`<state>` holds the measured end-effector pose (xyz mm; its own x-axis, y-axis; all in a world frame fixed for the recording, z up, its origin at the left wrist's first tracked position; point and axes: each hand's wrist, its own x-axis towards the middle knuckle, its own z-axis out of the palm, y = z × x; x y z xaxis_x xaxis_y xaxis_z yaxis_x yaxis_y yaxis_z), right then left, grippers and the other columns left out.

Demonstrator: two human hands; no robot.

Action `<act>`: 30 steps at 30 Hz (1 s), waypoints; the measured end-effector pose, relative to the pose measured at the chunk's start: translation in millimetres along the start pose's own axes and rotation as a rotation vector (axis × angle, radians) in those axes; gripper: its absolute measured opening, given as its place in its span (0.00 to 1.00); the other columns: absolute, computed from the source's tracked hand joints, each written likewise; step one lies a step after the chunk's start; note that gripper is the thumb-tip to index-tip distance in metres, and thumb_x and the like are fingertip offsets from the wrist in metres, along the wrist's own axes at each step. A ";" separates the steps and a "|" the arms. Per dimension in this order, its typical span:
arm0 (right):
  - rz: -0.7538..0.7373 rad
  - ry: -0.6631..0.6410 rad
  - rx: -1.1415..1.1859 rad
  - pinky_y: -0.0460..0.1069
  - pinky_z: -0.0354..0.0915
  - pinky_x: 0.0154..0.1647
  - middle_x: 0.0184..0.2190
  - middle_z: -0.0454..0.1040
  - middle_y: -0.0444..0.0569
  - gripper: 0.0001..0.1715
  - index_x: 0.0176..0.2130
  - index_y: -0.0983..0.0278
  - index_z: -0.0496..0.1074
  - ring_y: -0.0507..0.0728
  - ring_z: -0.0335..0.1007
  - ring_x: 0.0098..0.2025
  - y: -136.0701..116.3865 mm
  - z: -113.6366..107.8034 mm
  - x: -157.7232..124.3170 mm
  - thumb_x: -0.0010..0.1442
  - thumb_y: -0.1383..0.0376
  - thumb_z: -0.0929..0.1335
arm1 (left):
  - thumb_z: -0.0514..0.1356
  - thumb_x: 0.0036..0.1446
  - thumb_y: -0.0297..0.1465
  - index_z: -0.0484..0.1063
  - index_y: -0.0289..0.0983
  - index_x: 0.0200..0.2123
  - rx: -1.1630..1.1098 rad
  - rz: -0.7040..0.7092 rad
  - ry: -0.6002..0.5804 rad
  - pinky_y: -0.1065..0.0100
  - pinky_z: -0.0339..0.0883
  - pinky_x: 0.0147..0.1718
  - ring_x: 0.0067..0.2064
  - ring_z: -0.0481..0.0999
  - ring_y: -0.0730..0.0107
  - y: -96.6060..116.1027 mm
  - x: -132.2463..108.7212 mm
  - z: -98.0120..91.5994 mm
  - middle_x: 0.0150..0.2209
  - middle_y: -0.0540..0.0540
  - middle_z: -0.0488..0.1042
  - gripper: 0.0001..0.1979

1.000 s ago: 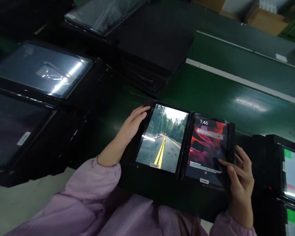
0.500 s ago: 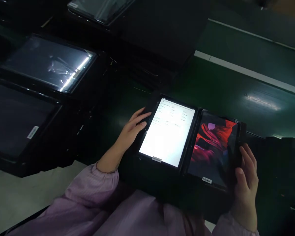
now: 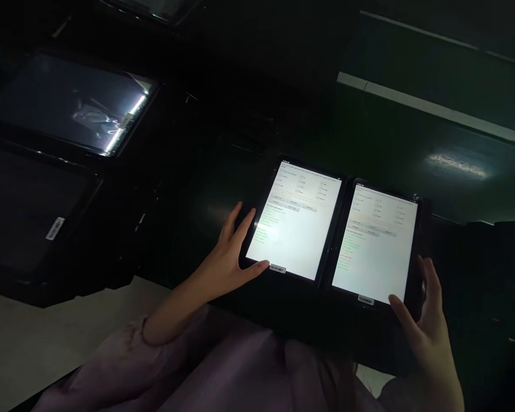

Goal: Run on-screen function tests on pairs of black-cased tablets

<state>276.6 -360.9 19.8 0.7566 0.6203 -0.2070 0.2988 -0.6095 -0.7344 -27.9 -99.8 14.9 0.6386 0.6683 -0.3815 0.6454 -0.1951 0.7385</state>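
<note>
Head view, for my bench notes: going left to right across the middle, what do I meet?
In order: dark labelled tablet → left hand → left tablet → right tablet → right hand.

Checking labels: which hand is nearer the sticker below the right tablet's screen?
Right. The right hand grips that tablet's corner, thumb just beside the sticker; the left hand holds the other tablet's left edge.

Two lit tablets (image 3: pixel 296 226) (side by side) between left hand (image 3: pixel 232 257) and right hand (image 3: pixel 429 320)
</note>
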 end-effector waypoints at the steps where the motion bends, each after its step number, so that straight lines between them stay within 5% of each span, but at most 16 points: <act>1: -0.012 -0.006 -0.025 0.82 0.50 0.71 0.79 0.46 0.54 0.67 0.79 0.48 0.46 0.82 0.41 0.78 2.1 0.7 -1.7 0.53 0.34 0.73 | 0.66 0.61 0.57 0.34 0.58 0.80 -0.009 0.004 0.001 0.23 0.58 0.65 0.79 0.32 0.22 -0.4 0.4 0.8 0.81 0.43 0.20 0.56; 6: -0.086 -0.026 -0.101 0.81 0.52 0.70 0.79 0.46 0.58 0.70 0.79 0.50 0.43 0.82 0.42 0.78 8.8 0.6 -5.7 0.53 0.34 0.74 | 0.65 0.62 0.57 0.38 0.57 0.80 -0.022 0.011 0.044 0.25 0.65 0.61 0.78 0.36 0.19 -1.6 5.3 3.5 0.81 0.43 0.23 0.54; 9: -0.011 0.036 -0.097 0.81 0.54 0.69 0.78 0.49 0.58 0.65 0.77 0.51 0.53 0.82 0.45 0.77 3.9 0.1 2.6 0.52 0.31 0.73 | 0.63 0.63 0.57 0.40 0.57 0.80 -0.073 0.008 0.068 0.41 0.80 0.49 0.77 0.44 0.20 -3.6 4.7 5.6 0.81 0.44 0.26 0.51; 12: 0.064 0.127 -0.073 0.81 0.55 0.69 0.77 0.51 0.57 0.63 0.71 0.55 0.66 0.83 0.45 0.76 -2.7 2.5 27.7 0.47 0.27 0.72 | 0.63 0.63 0.57 0.45 0.58 0.79 -0.106 0.017 0.124 0.55 0.83 0.38 0.77 0.48 0.23 -4.5 4.3 6.9 0.81 0.47 0.30 0.48; 18: 0.044 0.191 -0.022 0.79 0.54 0.70 0.75 0.56 0.56 0.64 0.66 0.54 0.73 0.84 0.48 0.74 1.0 6.1 92.0 0.41 0.26 0.74 | 0.62 0.65 0.54 0.55 0.52 0.77 -0.138 0.032 0.172 0.61 0.82 0.32 0.77 0.50 0.26 -6.8 12.5 13.1 0.81 0.41 0.38 0.42; 22: -0.033 0.232 -0.002 0.76 0.55 0.70 0.71 0.62 0.57 0.57 0.64 0.56 0.75 0.81 0.55 0.71 8.1 7.6 107.2 0.46 0.30 0.76 | 0.61 0.67 0.51 0.65 0.53 0.72 -0.145 0.090 0.348 0.50 0.83 0.47 0.76 0.56 0.33 -15.3 21.6 24.1 0.78 0.42 0.50 0.33; 25: -0.001 0.247 -0.002 0.78 0.54 0.69 0.70 0.63 0.59 0.59 0.63 0.57 0.75 0.82 0.57 0.70 5.1 9.3 104.0 0.43 0.29 0.76 | 0.61 0.67 0.51 0.69 0.52 0.69 -0.138 0.110 0.412 0.39 0.74 0.60 0.75 0.60 0.35 -17.8 23.9 28.8 0.76 0.42 0.56 0.30; 30: -0.044 0.309 -0.010 0.77 0.55 0.68 0.69 0.64 0.61 0.57 0.57 0.60 0.78 0.82 0.55 0.71 -5.2 15.1 90.9 0.43 0.26 0.73 | 0.60 0.68 0.51 0.70 0.55 0.69 -0.144 0.128 0.442 0.38 0.71 0.63 0.74 0.61 0.37 -20.9 23.7 31.4 0.76 0.44 0.57 0.28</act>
<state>335.0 -293.9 -5.0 0.8834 0.4676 0.0323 0.3396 -0.5911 -0.7316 -13.1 -102.5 -27.0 0.4500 0.8924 -0.0327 0.4884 -0.2152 0.8456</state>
